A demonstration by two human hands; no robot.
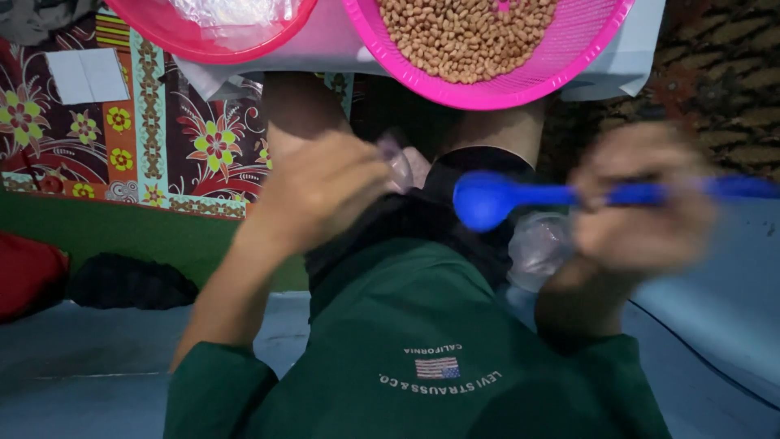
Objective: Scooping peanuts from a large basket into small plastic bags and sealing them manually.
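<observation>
My right hand [642,203] is blurred and grips the handle of a blue plastic spoon [487,199], its bowl pointing left over my lap. My left hand [321,191] is closed around a small clear plastic bag [402,162] that sticks out past the fingers. Ahead, a pink round sieve basket [561,69] holds many tan peanuts [467,36]. A second pink basket [162,28] at the upper left holds clear plastic bags [231,12].
Both baskets rest on a pale board [626,57] across my knees. More crumpled clear plastic [540,244] lies by my right thigh. A flowered cloth [122,138] covers the floor at left, with a red cushion [28,272] and a dark bundle [130,280].
</observation>
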